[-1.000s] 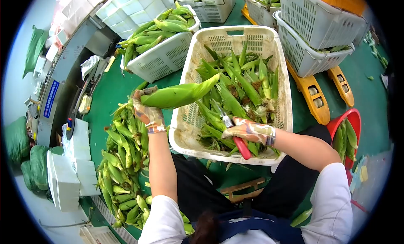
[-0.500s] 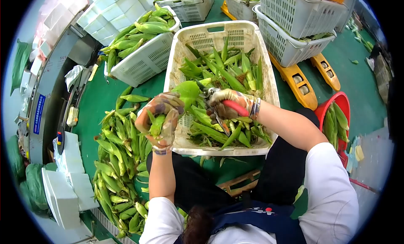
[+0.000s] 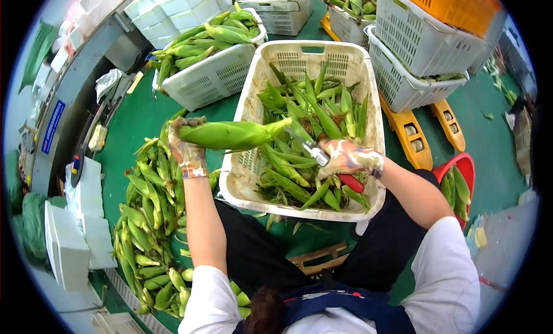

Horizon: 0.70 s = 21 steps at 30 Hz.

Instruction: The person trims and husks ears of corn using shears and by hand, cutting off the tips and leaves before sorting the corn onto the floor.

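My left hand (image 3: 188, 147), in a patterned glove, is wrapped round one end of a green ear of corn (image 3: 236, 135). The ear lies level in the air over the left side of the white crate (image 3: 230, 187), its pale tip pointing right. Gloved as well, my right hand (image 3: 350, 159) is closed on red-handled pruning shears (image 3: 317, 154), above the crate's right half. Their blades are blurred and stand a little apart from the corn tip. Inside the crate lie cut husk ends and leaves (image 3: 288, 178).
A large heap of corn (image 3: 144, 219) covers the floor at left. A crate full of corn (image 3: 210, 75) stands behind it. Stacked crates (image 3: 403, 75) rest on a yellow pallet jack (image 3: 408, 135) at back right. A red bucket (image 3: 469, 173) with corn is beside my right knee.
The ear of corn has swung out level and left with my left hand. My right hand and the shears have moved right and slightly down, away from it. The view has shifted slightly.
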Tool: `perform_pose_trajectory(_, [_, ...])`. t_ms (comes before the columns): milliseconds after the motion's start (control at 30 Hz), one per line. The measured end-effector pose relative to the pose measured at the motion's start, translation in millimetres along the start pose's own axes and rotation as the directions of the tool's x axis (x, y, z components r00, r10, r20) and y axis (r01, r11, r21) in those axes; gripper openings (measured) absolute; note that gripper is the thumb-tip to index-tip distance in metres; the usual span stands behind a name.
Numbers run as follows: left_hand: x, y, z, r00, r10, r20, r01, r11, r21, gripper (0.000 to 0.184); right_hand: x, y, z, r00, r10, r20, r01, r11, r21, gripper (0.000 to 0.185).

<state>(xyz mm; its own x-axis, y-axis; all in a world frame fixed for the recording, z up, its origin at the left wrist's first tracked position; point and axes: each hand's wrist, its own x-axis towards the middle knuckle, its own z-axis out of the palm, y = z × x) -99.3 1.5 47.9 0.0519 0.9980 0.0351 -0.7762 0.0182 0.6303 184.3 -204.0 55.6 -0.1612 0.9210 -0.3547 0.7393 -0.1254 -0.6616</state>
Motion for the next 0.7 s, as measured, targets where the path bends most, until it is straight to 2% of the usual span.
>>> perform_pose_trajectory(67, [-12.7, -5.9, 14.2, 0.999, -0.023, 0.043, 0.023, 1.000, 0.004, 0.019, -7.2, -9.2, -1.4, 0.952, -0.085, -0.294, 0.096, 0.995, 0.023, 0.052])
perform_pose_trajectory(100, [-22.2, -12.5, 25.7, 0.989, -0.107, 0.100, 0.110, 0.993, -0.033, 0.020, 5.4, -1.6, 3.1, 0.817, -0.319, -0.480, 0.240, 0.945, -0.220, 0.056])
perform_pose_trajectory(133, [-30.6, -20.1, 32.3, 0.969, -0.192, 0.158, 0.203, 0.978, -0.056, 0.021, 16.3, 5.0, 5.1, 0.774, -0.386, -0.501, 0.251, 0.914, -0.318, 0.053])
perform_pose_trajectory(167, [-33.8, -28.1, 35.8, 0.961, -0.195, 0.196, 0.209, 0.977, -0.050, 0.020, 24.7, 4.6, 4.5, 0.727, -0.451, -0.518, 0.249, 0.876, -0.413, 0.051])
perform_pose_trajectory(200, [-36.7, -34.1, 40.7, 0.960, -0.201, 0.194, 0.218, 0.973, -0.071, 0.020, 17.7, -13.3, 1.6, 0.846, -0.291, -0.447, 0.103, 0.912, -0.397, 0.043])
perform_pose_trajectory(267, [-42.9, -38.1, 50.6, 0.957, -0.200, 0.212, 0.214, 0.976, -0.047, 0.020, 32.4, -0.9, 12.1, 0.868, -0.290, -0.403, 0.154, 0.928, -0.338, 0.040])
perform_pose_trajectory(300, [-41.6, -38.9, 52.7, 0.957, -0.196, 0.216, 0.211, 0.976, -0.050, 0.020, 35.9, -1.6, 14.9, 0.860, -0.204, -0.468, 0.077, 0.958, -0.275, 0.035])
perform_pose_trajectory(333, [-39.8, -38.3, 51.9, 0.970, -0.161, 0.181, 0.178, 0.980, -0.084, 0.021, 41.1, -2.2, 16.0, 0.858, -0.209, -0.470, 0.081, 0.958, -0.276, 0.035])
perform_pose_trajectory(400, [-26.4, -36.5, 35.5, 0.983, -0.136, 0.124, 0.158, 0.970, -0.187, 0.022, 38.5, -18.5, 6.4, 0.834, 0.005, -0.552, -0.048, 0.997, -0.063, 0.039])
perform_pose_trajectory(433, [-18.1, -40.6, 22.3, 0.988, -0.154, 0.023, 0.156, 0.965, -0.209, 0.021, 59.3, 7.7, 19.7, 0.758, 0.055, -0.649, 0.109, 0.972, 0.209, 0.044])
perform_pose_trajectory(467, [-15.2, -44.2, 11.6, 0.981, -0.175, -0.077, 0.154, 0.961, -0.229, 0.021, 69.9, 9.2, 19.5, 0.769, 0.184, -0.612, 0.344, 0.688, 0.639, 0.039])
perform_pose_trajectory(500, [-20.4, -49.1, 7.6, 0.948, -0.285, -0.141, 0.244, 0.936, -0.254, 0.021, 64.9, -2.3, 11.7, 0.760, 0.152, -0.632, 0.489, 0.506, 0.710, 0.036])
perform_pose_trajectory(533, [-26.4, -58.6, 5.2, 0.929, -0.287, -0.235, 0.212, 0.930, -0.300, 0.021, 57.9, -13.2, 4.3, 0.746, 0.125, -0.654, 0.602, 0.292, 0.743, 0.033])
perform_pose_trajectory(567, [-29.9, -62.3, 7.3, 0.924, -0.285, -0.255, 0.189, 0.921, -0.342, 0.020, 48.8, -16.3, -0.6, 0.756, 0.101, -0.647, 0.604, 0.274, 0.748, 0.031])
perform_pose_trajectory(600, [-31.1, -63.6, 7.4, 0.919, -0.282, -0.274, 0.164, 0.909, -0.384, 0.018, 40.7, -23.0, -0.7, 0.723, 0.069, -0.687, 0.666, 0.194, 0.720, 0.029])
perform_pose_trajectory(633, [-31.0, -58.8, 4.7, 0.948, -0.256, -0.189, 0.166, 0.904, -0.394, 0.017, 28.3, -28.8, -0.4, 0.757, 0.056, -0.651, 0.634, 0.178, 0.753, 0.028])
perform_pose_trajectory(667, [-32.1, -48.9, 4.5, 0.951, -0.240, -0.196, 0.145, 0.904, -0.403, 0.017, 17.9, -33.6, 2.3, 0.790, 0.046, -0.611, 0.598, 0.159, 0.786, 0.027])
perform_pose_trajectory(700, [-34.9, -34.0, 9.3, 0.971, -0.141, -0.195, 0.079, 0.953, -0.293, 0.017, 15.9, -35.0, 5.6, 0.796, 0.089, -0.599, 0.551, 0.305, 0.777, 0.033])
